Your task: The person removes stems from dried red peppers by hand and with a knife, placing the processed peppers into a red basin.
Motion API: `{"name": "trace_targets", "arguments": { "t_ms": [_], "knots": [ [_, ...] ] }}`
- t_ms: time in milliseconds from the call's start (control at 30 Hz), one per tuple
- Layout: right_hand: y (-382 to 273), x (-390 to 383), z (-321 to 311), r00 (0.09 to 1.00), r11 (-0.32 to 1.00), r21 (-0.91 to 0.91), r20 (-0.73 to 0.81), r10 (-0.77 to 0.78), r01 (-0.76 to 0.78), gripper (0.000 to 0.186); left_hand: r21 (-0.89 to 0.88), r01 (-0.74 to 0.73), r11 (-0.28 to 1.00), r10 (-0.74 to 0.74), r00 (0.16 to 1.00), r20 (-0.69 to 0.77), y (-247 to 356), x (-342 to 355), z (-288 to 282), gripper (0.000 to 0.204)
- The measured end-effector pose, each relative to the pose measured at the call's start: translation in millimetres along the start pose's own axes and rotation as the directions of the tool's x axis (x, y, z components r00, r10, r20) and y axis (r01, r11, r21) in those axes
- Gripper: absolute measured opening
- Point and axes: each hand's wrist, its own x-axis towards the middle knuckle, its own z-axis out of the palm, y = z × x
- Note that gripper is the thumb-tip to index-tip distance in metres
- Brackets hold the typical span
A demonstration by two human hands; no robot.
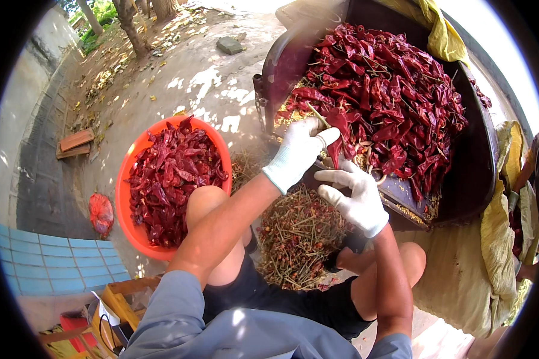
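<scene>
My left hand (pixel 302 148), in a white glove, is closed in a pinch on a dried red chili pepper (pixel 335 142). A pale stem sticks up above its fingers, and the pepper's tip points down. Just below that tip is my right hand (pixel 358 196), also gloved, its fingers bent a little and apart; whether they touch the tip is hard to tell. Both hands are at the near edge of a dark cart tray (pixel 470 179) heaped with dried red chilies (pixel 395 102). Loose yellow seeds lie along the tray's edge.
An orange basin (pixel 123 206) full of chilies (pixel 167 173) stands left of my knee. Between my legs lies a pile of stems (pixel 299 239). Yellowish sacking (pixel 461 269) hangs at the right. Bricks (pixel 76 142) and a red bag (pixel 101 213) lie farther left.
</scene>
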Motion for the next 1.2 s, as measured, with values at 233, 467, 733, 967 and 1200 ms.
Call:
{"name": "trace_targets", "arguments": {
  "t_ms": [233,467,733,967,1200],
  "knots": [
    [2.4,6.7,6.3,0.873,0.972,0.227,-0.459,0.165,-0.065,0.053,-0.086,0.0,0.996,0.002,1.0,0.026,11.1,-10.5,0.3,0.023],
    [5.2,9.8,7.6,0.877,0.96,0.243,-0.421,0.23,-0.135,0.025,0.007,-0.073,0.997,0.072,0.992,0.104,7.8,-17.6,-2.8,0.046],
    [3.9,1.4,-24.0,0.874,0.557,0.83,-0.244,0.42,-0.036,0.027,0.363,-0.131,0.923,0.09,0.988,0.127,15.9,-25.6,-13.5,0.037],
    [-0.8,4.7,-9.4,0.864,0.803,0.585,-0.341,0.371,-0.114,0.022,0.046,0.186,0.981,-0.191,0.938,0.291,9.7,-37.0,-10.5,0.035],
    [-4.8,-1.3,-11.4,0.903,0.844,0.504,-0.253,0.347,-0.184,0.014,-0.012,0.31,0.951,-0.277,0.864,0.421,3.4,-40.4,-15.5,0.036]
  ]
}}
